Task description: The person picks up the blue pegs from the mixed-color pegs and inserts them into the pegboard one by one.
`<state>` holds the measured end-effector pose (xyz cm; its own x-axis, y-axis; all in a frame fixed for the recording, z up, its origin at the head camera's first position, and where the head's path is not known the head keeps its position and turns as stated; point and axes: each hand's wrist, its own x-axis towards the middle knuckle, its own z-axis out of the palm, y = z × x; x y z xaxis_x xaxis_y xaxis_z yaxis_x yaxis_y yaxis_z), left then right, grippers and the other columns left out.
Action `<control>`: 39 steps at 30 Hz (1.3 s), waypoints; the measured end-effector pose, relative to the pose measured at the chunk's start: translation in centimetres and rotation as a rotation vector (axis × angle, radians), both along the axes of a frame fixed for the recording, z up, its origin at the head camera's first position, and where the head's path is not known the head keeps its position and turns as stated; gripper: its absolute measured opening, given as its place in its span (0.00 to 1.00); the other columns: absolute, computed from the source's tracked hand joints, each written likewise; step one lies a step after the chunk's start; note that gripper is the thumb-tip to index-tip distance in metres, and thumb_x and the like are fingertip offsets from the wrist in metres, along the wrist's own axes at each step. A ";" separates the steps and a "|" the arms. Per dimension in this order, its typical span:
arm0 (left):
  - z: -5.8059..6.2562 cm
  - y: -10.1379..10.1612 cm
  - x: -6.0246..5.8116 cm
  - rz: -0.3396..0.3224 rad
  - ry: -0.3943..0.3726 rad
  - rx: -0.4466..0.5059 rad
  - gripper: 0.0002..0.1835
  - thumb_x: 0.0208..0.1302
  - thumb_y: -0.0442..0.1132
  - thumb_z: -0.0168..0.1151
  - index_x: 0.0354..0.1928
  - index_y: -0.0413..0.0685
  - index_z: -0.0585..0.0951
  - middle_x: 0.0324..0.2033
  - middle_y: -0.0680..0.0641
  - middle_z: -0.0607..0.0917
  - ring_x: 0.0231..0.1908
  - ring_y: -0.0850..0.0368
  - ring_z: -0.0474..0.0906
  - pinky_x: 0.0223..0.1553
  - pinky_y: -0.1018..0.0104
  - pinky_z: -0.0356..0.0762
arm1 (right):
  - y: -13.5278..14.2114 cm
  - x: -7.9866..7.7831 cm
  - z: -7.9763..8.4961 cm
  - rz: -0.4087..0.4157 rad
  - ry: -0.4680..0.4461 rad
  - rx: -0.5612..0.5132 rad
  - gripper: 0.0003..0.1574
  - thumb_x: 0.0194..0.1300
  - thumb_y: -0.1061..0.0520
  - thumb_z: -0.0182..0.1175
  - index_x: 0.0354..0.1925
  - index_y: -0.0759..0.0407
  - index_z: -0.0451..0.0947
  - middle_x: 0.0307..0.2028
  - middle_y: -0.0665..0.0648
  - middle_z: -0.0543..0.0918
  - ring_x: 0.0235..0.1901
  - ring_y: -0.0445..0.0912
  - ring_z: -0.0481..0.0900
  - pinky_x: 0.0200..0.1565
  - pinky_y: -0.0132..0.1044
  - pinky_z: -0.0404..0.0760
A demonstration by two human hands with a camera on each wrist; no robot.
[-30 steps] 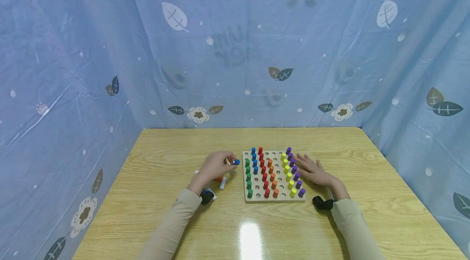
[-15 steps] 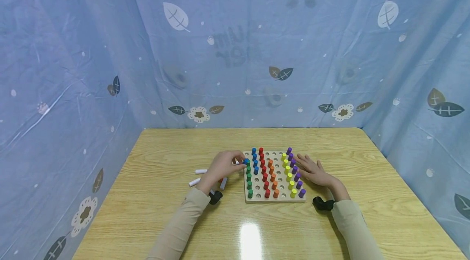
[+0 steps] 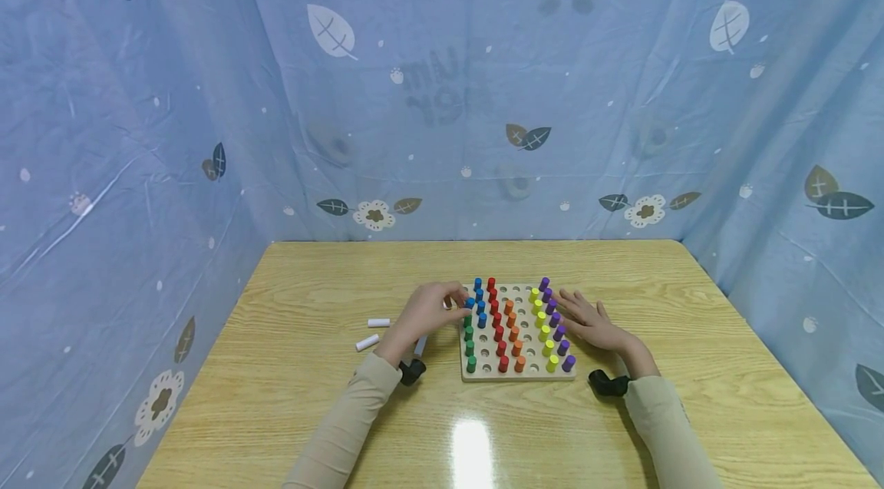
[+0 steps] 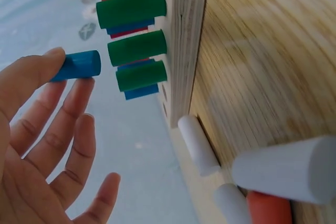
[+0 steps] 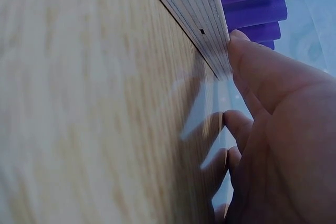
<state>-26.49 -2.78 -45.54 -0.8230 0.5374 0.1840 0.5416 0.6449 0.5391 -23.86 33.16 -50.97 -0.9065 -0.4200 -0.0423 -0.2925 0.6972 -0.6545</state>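
Observation:
My left hand (image 3: 430, 314) pinches a blue peg (image 4: 82, 65) between thumb and fingers, above the left side of a wooden pegboard (image 3: 518, 376). In the left wrist view the peg is up beside the tops of the green pegs (image 4: 131, 9), apart from them. The board carries columns of green, blue, red, orange, yellow and purple pegs, with bare holes among them. My right hand (image 3: 587, 320) lies with fingers spread at the board's right edge. Its thumb (image 5: 257, 66) touches the board's side, just below the purple pegs (image 5: 257, 11).
Several white pegs (image 3: 378, 323) lie loose on the wooden table (image 3: 311, 412) left of the board. A red-orange peg (image 4: 269, 208) lies among them, partly hidden in the head view by my left arm. A blue patterned curtain (image 3: 442, 90) encloses the table's back and sides.
My left hand has moved right with the blue peg, from beside the board to over its left columns. The right hand has stayed at the board's right edge.

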 end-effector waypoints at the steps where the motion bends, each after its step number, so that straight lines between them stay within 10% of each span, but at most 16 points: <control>1: 0.0 0.1 0.0 -0.007 -0.004 0.009 0.10 0.58 0.52 0.63 0.39 0.60 0.80 0.30 0.62 0.81 0.31 0.67 0.73 0.32 0.71 0.72 | 0.0 0.0 0.0 0.002 0.000 -0.004 0.34 0.73 0.48 0.43 0.71 0.58 0.50 0.71 0.68 0.44 0.69 0.67 0.31 0.59 0.67 0.21; 39: -0.9 2.2 1.9 -0.070 -0.118 -0.050 0.08 0.56 0.49 0.66 0.36 0.62 0.79 0.31 0.62 0.83 0.32 0.69 0.77 0.33 0.72 0.75 | -0.1 0.2 0.3 0.025 -0.008 -0.017 0.34 0.73 0.50 0.42 0.71 0.62 0.49 0.70 0.69 0.43 0.68 0.68 0.31 0.58 0.68 0.22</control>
<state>-24.59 -0.55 -46.44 -0.7973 0.6006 0.0603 0.5214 0.6350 0.5699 -23.69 33.05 -50.67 -0.8953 -0.4434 -0.0423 -0.3045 0.6786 -0.6684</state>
